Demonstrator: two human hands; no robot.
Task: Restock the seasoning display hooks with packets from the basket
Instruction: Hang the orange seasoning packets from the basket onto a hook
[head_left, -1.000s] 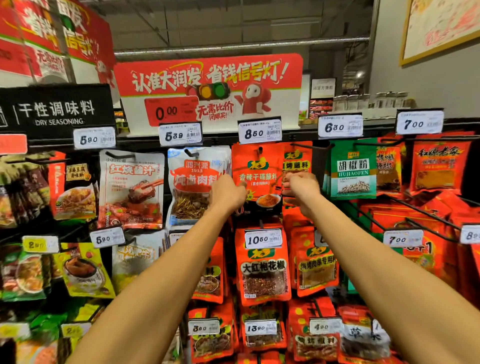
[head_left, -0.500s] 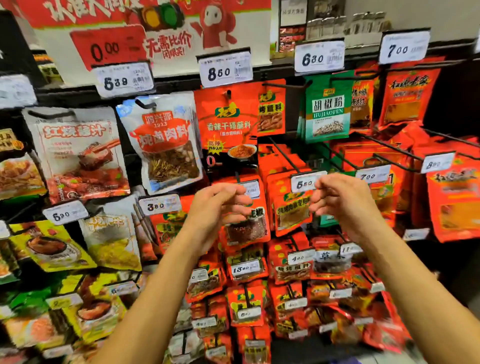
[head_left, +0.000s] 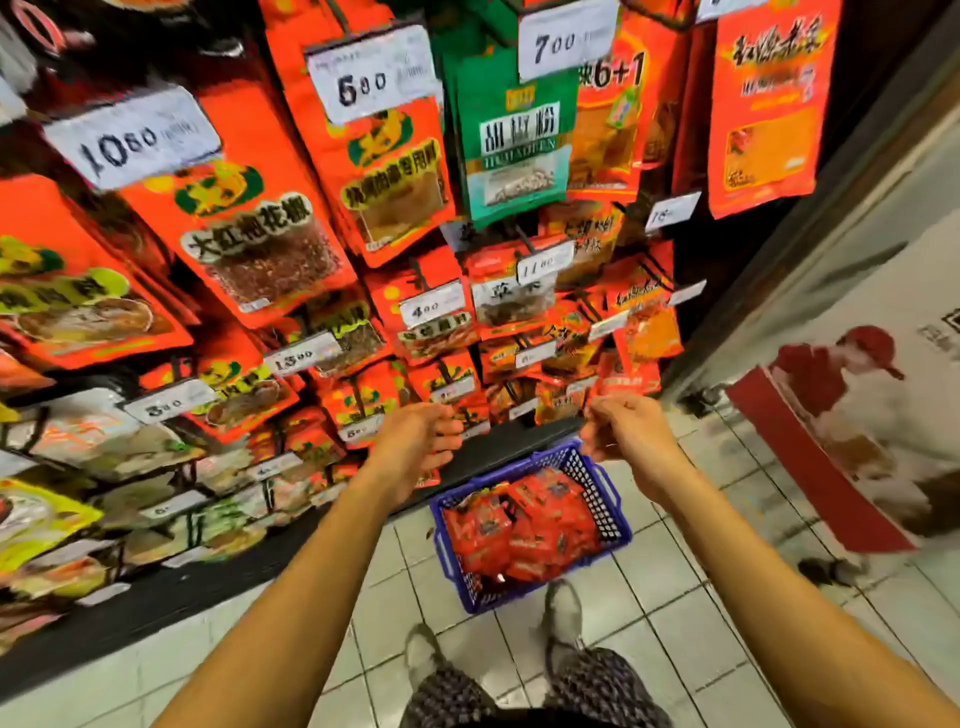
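Fingers (head_left: 449, 428) of the left hand (head_left: 415, 447) are loosely curled and hold nothing; those of the right hand (head_left: 623, 434) curl inward in the same way, and no packet shows between them. Both hands hover at mid-frame, apart from each other, above and just short of the blue basket (head_left: 605, 488) on the tiled floor (head_left: 675, 597).

Lower centre of the frame: two shoes (head_left: 563, 608) stand on the tiles, the right one just beside the basket's near rim.

Centre: the basket is heaped with red seasoning packets (head_left: 524, 525), lying flat and overlapping in no order. These appear to be thin film pouches: light, limp, glossy and likely slick, so a stack would probably slide apart. A pinch near the top edge, beside the hanging hole, would likely serve best, since it leaves the hole free for the hook; the holes themselves are too small to make out here.

Upper half of the frame: the display (head_left: 291, 234) carries rows of hanging red and orange pouches, with one green pouch (head_left: 519, 150) at top centre and white price tags (head_left: 371, 75) at the hook ends. The lowest row, just beyond the hands, is blurred, and which hook wants filling cannot be told.

Right edge: a poster (head_left: 852, 415) on a pale wall.
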